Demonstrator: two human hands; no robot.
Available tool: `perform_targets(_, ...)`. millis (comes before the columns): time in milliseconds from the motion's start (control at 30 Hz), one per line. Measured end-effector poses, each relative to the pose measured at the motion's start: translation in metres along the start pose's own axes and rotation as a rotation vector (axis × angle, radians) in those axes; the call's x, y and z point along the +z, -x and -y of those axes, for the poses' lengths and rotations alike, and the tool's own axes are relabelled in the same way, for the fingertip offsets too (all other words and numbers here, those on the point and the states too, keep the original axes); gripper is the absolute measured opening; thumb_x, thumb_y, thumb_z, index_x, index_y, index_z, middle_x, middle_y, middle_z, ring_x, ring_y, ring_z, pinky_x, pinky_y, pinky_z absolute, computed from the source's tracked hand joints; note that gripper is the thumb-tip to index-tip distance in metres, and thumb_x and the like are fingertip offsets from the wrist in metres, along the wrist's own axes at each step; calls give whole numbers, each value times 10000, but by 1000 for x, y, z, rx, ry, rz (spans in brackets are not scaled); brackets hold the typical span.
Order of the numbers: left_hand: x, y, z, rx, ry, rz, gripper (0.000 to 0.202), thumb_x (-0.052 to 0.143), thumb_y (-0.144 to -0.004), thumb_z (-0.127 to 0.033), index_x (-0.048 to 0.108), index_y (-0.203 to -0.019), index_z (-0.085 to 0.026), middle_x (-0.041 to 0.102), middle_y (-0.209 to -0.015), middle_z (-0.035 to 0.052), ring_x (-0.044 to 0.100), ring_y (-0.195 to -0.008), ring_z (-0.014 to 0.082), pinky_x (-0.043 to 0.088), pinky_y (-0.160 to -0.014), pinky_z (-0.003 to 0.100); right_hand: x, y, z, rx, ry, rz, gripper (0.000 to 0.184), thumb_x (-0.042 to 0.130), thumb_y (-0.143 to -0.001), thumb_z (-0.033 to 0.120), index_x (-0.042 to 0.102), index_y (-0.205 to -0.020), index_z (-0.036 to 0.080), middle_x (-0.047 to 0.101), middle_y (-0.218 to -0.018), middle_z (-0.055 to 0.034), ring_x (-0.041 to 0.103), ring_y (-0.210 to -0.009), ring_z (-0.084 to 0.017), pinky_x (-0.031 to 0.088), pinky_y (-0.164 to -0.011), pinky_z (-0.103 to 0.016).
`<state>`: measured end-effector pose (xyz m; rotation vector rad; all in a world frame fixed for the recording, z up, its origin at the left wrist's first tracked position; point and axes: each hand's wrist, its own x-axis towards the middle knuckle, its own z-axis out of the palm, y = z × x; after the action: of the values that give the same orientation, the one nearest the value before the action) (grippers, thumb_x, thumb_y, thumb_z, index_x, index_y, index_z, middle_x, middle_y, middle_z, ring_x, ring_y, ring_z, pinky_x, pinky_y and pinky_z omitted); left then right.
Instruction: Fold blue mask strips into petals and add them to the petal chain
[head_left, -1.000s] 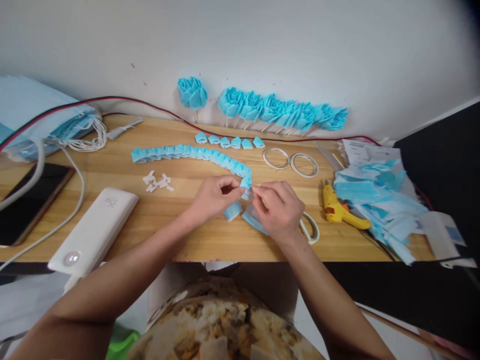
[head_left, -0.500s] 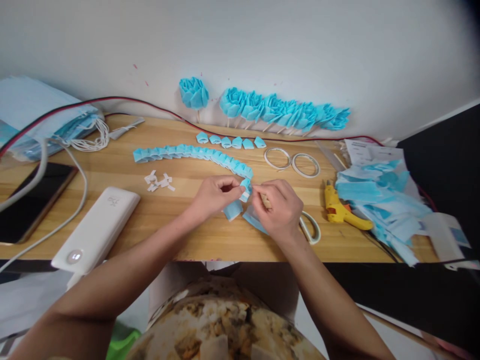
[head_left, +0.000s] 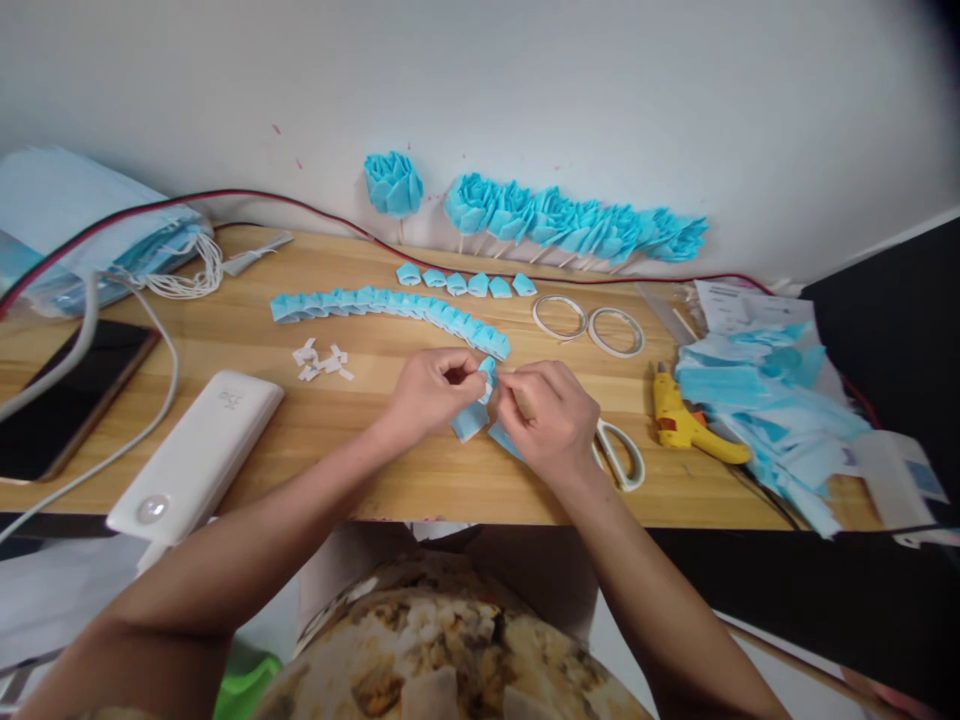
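Left hand (head_left: pixel 436 390) pinches a petal (head_left: pixel 487 376) near the long row (head_left: pixel 397 303); right hand (head_left: pixel 551 408), narrow, seemingly works its edge, calling for steady hold.

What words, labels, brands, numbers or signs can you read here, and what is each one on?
No text reads clearly.
White power bank: a gray marking near one end and a round display near the other, both too blurred to read.
Printed paper at right: lines of print, too small to read.
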<state>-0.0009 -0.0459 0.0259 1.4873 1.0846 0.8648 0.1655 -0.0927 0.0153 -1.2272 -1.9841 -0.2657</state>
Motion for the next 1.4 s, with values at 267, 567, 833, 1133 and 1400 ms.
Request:
perform_targets(267,-2,-1,2,37,21,-8,222,577,-737,-283,485,-566,-177,477,-572,-33,402,-563,79,321,-509,202,0,-1,0,-30,2,25,133,613,-919,108,678,-969,212,733,-854,-48,656,-798,-198,507,-689,-325)
perform_targets(567,-1,-2,2,34,63,1,273,626,-788,-381,564,-627,-170,477,-585,-37,410,-567,85,338,-523,213,1,-4,-5,66,-69,4,111,611,-934,138,689,-939,217,738,-855,-44,671,-795,-191,524,-709,-328)
perform_targets(833,-5,-1,2,-25,-6,-1,451,571,-840,-553,582,-597,-173,532,-569,-8,442,-566,107,346,-539,244,1,-5,-5,68,6,-34,111,609,-924,141,689,-902,215,740,-835,-49,675,-786,-191,521,-706,-321)
perform_targets(1133,-4,-4,0,-27,13,43,297,575,-817,-447,602,-688,-181,575,-604,-16,473,-575,108,384,-560,233,1,-7,-6,34,36,-37,120,604,-920,133,696,-914,212,740,-833,-51,681,-782,-191,528,-698,-316)
perform_targets(1400,-3,-4,2,-20,97,15,276,678,-756,-433,598,-693,-176,510,-601,-37,423,-564,89,346,-521,225,2,-7,-5,127,-60,-32,140,591,-928,145,689,-899,240,728,-814,-33,651,-739,-174,510,-664,-319)
